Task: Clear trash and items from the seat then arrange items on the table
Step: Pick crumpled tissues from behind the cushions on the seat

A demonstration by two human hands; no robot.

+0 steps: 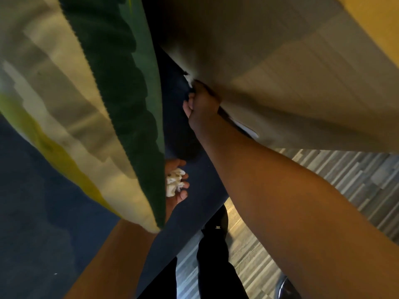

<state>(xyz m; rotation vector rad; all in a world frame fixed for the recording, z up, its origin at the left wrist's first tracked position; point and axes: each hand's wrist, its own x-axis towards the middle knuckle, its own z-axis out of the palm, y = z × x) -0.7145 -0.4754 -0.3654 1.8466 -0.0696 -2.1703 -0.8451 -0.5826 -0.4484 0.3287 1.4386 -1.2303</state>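
Note:
My right hand [201, 105] grips the lower corner of a large beige cushion [280, 72] and holds it lifted off the dark blue seat [43, 201]. A green, cream and yellow patterned pillow [90, 100] hangs in front of the camera on the left and hides most of my left hand [176, 186]. That hand lies palm up just above the seat, holding crumpled white paper trash [173, 182]. The seat under the raised cushion lies in deep shadow.
Grey wood-plank floor [248, 266] runs along the seat's right edge, below the cushion. My legs in dark trousers [211, 266] stand close against the seat front. A dark rounded object [287, 285] sits on the floor at the bottom right.

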